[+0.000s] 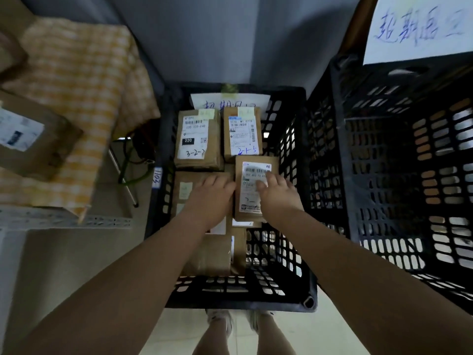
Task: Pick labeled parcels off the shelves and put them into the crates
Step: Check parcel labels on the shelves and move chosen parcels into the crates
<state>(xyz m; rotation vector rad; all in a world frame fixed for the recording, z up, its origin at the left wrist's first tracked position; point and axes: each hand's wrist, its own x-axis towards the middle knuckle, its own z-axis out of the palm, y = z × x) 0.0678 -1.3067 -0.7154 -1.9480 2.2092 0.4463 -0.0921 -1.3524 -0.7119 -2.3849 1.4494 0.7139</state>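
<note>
1. Placing step: the parcel (247,194) lies in the crate (238,301), right hand (277,192) flat on its label, fingers loose.
2. Left hand (211,198) at its edge, grip unclear.
3. Next: let go, fetch another.

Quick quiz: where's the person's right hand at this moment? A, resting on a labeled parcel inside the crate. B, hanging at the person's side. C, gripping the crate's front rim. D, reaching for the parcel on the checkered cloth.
A: the right hand lies with its fingers spread on the white label of a brown parcel that sits inside the black crate.
</note>
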